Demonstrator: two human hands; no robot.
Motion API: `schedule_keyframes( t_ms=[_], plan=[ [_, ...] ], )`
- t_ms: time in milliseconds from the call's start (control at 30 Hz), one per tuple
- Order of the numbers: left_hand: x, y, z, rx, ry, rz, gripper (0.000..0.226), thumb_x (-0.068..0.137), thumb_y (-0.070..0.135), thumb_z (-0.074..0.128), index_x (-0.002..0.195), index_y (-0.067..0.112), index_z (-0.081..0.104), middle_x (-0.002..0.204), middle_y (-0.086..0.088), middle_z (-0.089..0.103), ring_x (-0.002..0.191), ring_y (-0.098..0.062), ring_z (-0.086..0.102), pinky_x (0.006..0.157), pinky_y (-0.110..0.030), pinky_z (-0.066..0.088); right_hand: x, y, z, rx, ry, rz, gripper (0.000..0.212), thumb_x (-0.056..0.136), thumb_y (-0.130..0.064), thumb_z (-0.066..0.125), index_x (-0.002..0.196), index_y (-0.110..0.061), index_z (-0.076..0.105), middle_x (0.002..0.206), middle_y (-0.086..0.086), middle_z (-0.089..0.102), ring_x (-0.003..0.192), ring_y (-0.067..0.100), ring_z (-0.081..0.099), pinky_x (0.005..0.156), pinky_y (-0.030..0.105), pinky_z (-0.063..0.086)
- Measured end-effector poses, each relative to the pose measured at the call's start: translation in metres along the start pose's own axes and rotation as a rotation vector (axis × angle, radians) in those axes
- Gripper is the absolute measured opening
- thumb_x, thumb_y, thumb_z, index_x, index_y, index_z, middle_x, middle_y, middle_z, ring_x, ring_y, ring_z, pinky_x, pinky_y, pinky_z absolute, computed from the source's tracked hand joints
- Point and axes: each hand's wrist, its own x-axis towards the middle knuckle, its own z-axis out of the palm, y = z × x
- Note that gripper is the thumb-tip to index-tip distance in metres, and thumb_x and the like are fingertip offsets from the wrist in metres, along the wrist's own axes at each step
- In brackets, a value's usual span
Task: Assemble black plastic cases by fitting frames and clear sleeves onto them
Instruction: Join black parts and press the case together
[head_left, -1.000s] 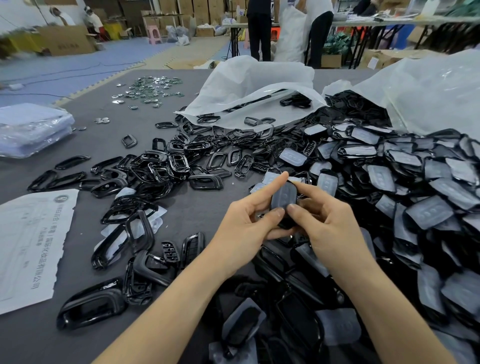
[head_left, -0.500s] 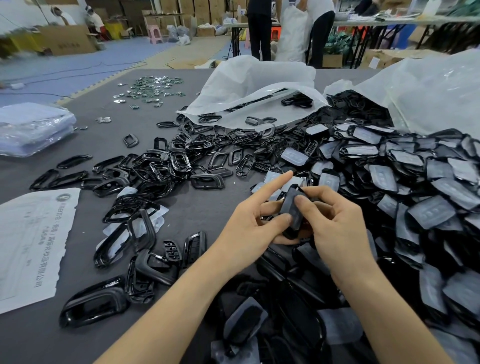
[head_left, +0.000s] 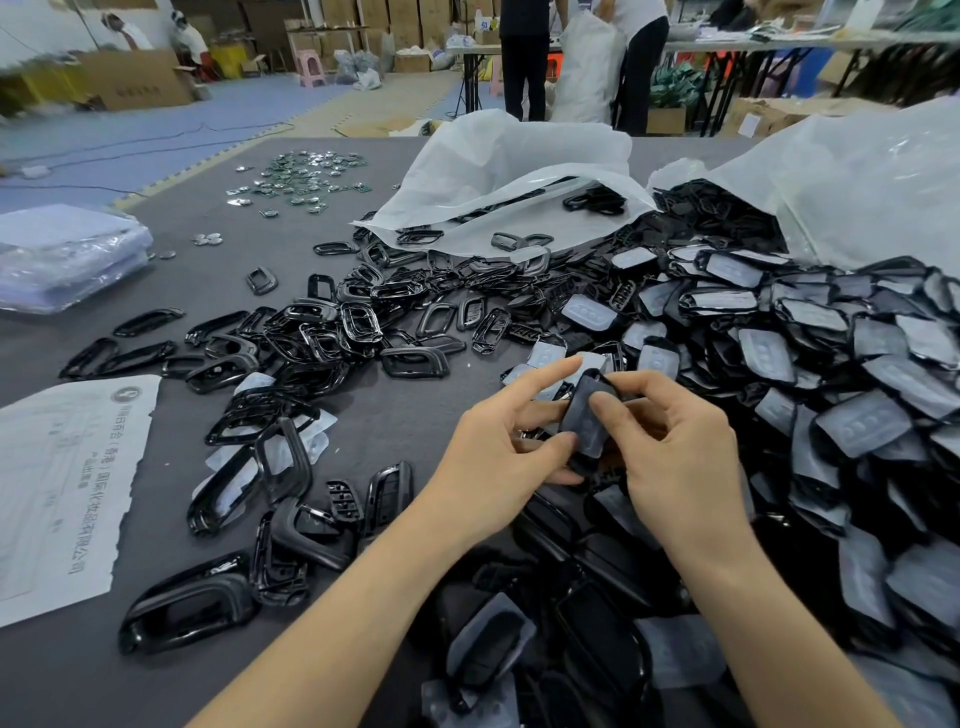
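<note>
Left hand (head_left: 496, 460) and right hand (head_left: 678, 452) pinch one black case (head_left: 586, 415); loose frames (head_left: 358, 323), perhaps dozens, beside

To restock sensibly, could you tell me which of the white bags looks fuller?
The right-hand bag; it bulges, with black parts spilling from its mouth, whereas the middle bag lies slack.

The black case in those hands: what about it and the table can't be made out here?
All in the head view:
- black case: back and lower end hidden behind the left hand and right hand.
- printed sheet: cut by the left edge, print too small to read.
- shiny pieces far back: too small to identify.
- white bag: contents hidden by its film.
</note>
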Motion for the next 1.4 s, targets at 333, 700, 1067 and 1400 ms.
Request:
schedule_keyframes(
  t_ms=[333,700,1067,1400],
  plan=[
    [0.0027,-0.0016,-0.0028,0.018,0.058,0.002,0.049,0.092,-0.003,0.055,0.117,0.038,0.06,0.089,0.007,0.074,0.071,-0.01,0.069,0.063,-0.024,0.057,0.0002,-0.0031,-0.0013,0.117,-0.08,0.092,0.012,0.08,-0.013,0.075,0.086,-0.019,0.066,0.07,0.003,0.071,0.063,0.022,0.067,0.069,0.042,0.057],
    [0.0017,0.0001,0.0014,-0.007,0.17,0.021,0.039,0.093,0.0,0.057,0.097,0.038,0.066,0.077,0.006,0.075,0.063,-0.009,0.068,0.05,-0.02,0.053,-0.001,-0.0063,0.0011,0.154,-0.129,0.069,0.014,0.081,-0.01,0.073,0.084,-0.02,0.064,0.068,0.01,0.069,0.067,0.035,0.065,0.07,0.053,0.055],
    [0.0011,0.0023,0.0009,0.008,0.099,0.012,0.043,0.091,-0.002,0.06,0.117,0.032,0.062,0.086,0.007,0.075,0.072,-0.012,0.069,0.061,-0.021,0.055,-0.0008,-0.0076,-0.0023,0.201,-0.091,0.139,0.008,0.082,-0.012,0.072,0.084,-0.016,0.065,0.067,0.005,0.07,0.06,0.02,0.068,0.062,0.034,0.056],
    [-0.0017,0.0043,-0.0003,0.225,0.144,0.107,0.031,0.089,-0.003,0.056,0.093,0.025,0.067,0.076,0.002,0.07,0.066,-0.017,0.054,0.063,-0.013,0.044,0.0009,-0.0056,-0.0026,0.24,-0.127,0.206,0.019,0.085,-0.005,0.066,0.097,-0.019,0.06,0.054,-0.001,0.06,0.045,0.013,0.058,0.054,0.031,0.05]
  ],
)
